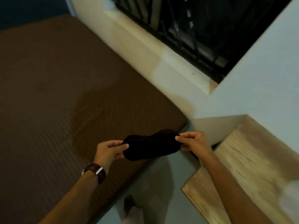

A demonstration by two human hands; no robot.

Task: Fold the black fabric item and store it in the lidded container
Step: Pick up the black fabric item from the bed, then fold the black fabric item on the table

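A small black fabric item (150, 145), shaped like an eye mask, is stretched flat between my two hands over the corner of the bed. My left hand (110, 150), with a brown watch on its wrist, pinches the item's left end. On the other side, my right hand (193, 143) pinches the right end between thumb and fingers. No lidded container shows in this view.
A brown ribbed mattress (56, 94) fills the left side. A light wooden surface (252, 167) lies at the lower right, against a pale wall (258, 78). A barred dark window (202, 26) sits above a ledge. Pale floor (161, 191) runs between bed and wood.
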